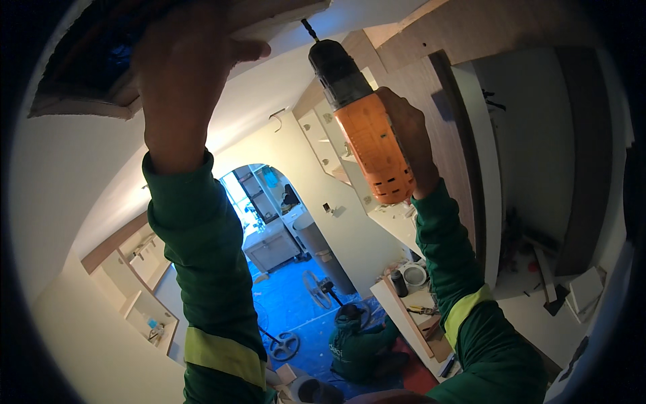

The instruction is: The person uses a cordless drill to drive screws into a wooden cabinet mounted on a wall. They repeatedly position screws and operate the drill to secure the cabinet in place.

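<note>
Overhead, my right hand [408, 131] is closed round an orange and black cordless drill [373, 145]. Its black chuck carries a dark drill bit [309, 29] that points up at the ceiling, close to the edge strip [286, 20] of a rough-cut ceiling opening. Whether the bit touches the surface I cannot tell. My left hand [182, 81] is raised to that opening's edge, its thumb stretched out to the right under the strip. Its other fingers are lost in shadow. Dark space fills the opening [81, 71] left of this hand.
Below, a person in green [360, 343] sits low beside a counter [397, 310] strewn with tools. Blue sheeting [282, 303] covers the floor, with a wheel-shaped base [284, 345] on it. Wall shelves [145, 296] stand left; open cabinets [330, 145] and a tall wooden panel [431, 121] stand right.
</note>
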`<move>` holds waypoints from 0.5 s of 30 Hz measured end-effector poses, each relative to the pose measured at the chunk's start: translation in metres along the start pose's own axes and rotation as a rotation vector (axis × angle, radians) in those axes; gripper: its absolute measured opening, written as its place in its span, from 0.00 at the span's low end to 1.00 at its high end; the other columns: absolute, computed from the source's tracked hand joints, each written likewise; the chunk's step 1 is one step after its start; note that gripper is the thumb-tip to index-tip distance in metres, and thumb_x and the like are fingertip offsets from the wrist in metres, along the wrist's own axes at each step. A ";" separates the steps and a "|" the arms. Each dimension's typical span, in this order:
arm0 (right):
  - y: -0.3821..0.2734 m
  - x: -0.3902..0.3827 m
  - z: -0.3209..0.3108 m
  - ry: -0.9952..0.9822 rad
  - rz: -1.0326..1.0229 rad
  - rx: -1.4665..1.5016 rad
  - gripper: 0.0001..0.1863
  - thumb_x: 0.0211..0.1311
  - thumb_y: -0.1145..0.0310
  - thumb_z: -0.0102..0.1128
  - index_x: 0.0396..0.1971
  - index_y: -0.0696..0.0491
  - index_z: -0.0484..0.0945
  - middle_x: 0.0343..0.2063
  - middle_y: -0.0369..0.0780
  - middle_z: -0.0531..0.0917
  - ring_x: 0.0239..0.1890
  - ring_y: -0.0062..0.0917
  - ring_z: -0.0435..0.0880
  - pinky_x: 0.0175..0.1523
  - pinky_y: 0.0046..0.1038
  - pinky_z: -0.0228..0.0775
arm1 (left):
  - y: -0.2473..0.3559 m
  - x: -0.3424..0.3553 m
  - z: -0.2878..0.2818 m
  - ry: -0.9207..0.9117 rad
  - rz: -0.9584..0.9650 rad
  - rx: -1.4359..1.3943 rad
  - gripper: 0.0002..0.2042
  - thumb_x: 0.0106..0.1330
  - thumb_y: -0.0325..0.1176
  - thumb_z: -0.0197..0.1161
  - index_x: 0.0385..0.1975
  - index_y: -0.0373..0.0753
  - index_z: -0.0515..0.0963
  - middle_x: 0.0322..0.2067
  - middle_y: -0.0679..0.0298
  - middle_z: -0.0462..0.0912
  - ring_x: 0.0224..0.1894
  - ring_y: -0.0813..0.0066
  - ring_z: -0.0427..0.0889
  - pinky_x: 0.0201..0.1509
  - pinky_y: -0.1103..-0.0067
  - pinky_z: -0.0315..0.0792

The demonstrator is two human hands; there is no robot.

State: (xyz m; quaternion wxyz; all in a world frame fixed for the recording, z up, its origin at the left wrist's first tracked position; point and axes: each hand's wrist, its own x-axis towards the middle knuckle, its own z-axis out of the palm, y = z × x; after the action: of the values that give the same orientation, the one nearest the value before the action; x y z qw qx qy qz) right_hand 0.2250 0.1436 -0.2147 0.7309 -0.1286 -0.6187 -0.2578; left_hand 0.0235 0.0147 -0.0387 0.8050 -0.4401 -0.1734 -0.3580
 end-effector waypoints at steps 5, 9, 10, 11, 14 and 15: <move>0.004 0.006 -0.002 0.015 -0.032 -0.047 0.24 0.51 0.58 0.79 0.44 0.52 0.77 0.36 0.41 0.84 0.32 0.34 0.85 0.45 0.34 0.77 | 0.001 0.008 0.003 0.024 -0.024 -0.038 0.34 0.40 0.51 0.80 0.48 0.40 0.81 0.39 0.62 0.85 0.46 0.60 0.82 0.56 0.63 0.68; 0.007 0.002 0.001 0.002 0.004 -0.041 0.24 0.52 0.58 0.79 0.44 0.52 0.77 0.36 0.41 0.84 0.32 0.34 0.85 0.45 0.33 0.78 | 0.002 0.010 0.002 -0.018 -0.026 0.037 0.33 0.42 0.52 0.79 0.47 0.39 0.81 0.39 0.61 0.85 0.46 0.60 0.82 0.55 0.64 0.69; 0.009 0.001 0.003 0.003 0.009 -0.036 0.24 0.52 0.58 0.79 0.44 0.52 0.77 0.36 0.41 0.84 0.32 0.33 0.84 0.44 0.33 0.78 | 0.001 0.011 0.002 -0.018 -0.023 0.037 0.33 0.42 0.52 0.79 0.47 0.39 0.81 0.39 0.61 0.85 0.45 0.60 0.82 0.55 0.64 0.69; 0.012 0.000 0.005 0.006 0.027 0.013 0.25 0.52 0.58 0.79 0.44 0.52 0.77 0.36 0.40 0.84 0.32 0.33 0.84 0.44 0.33 0.78 | 0.001 0.011 0.001 -0.018 -0.021 0.037 0.33 0.42 0.52 0.79 0.47 0.39 0.81 0.39 0.60 0.84 0.45 0.60 0.82 0.55 0.65 0.69; 0.019 -0.003 0.012 0.016 0.049 0.118 0.25 0.52 0.57 0.79 0.45 0.52 0.77 0.37 0.40 0.84 0.31 0.33 0.84 0.42 0.32 0.79 | 0.001 0.008 0.001 -0.111 -0.045 -0.026 0.34 0.42 0.53 0.79 0.48 0.39 0.80 0.39 0.61 0.84 0.46 0.60 0.82 0.56 0.65 0.69; 0.020 -0.004 0.013 0.020 0.035 0.127 0.25 0.52 0.57 0.79 0.45 0.53 0.77 0.37 0.41 0.84 0.31 0.33 0.84 0.42 0.32 0.79 | 0.000 0.005 0.002 -0.183 -0.055 -0.002 0.34 0.42 0.53 0.79 0.49 0.40 0.80 0.39 0.61 0.84 0.46 0.60 0.82 0.56 0.65 0.68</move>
State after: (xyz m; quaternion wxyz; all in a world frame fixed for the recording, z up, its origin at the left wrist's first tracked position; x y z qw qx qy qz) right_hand 0.2243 0.1677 -0.2130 0.7481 -0.0902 -0.6242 -0.2062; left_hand 0.0266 0.0140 -0.0347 0.7753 -0.4667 -0.2579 -0.3386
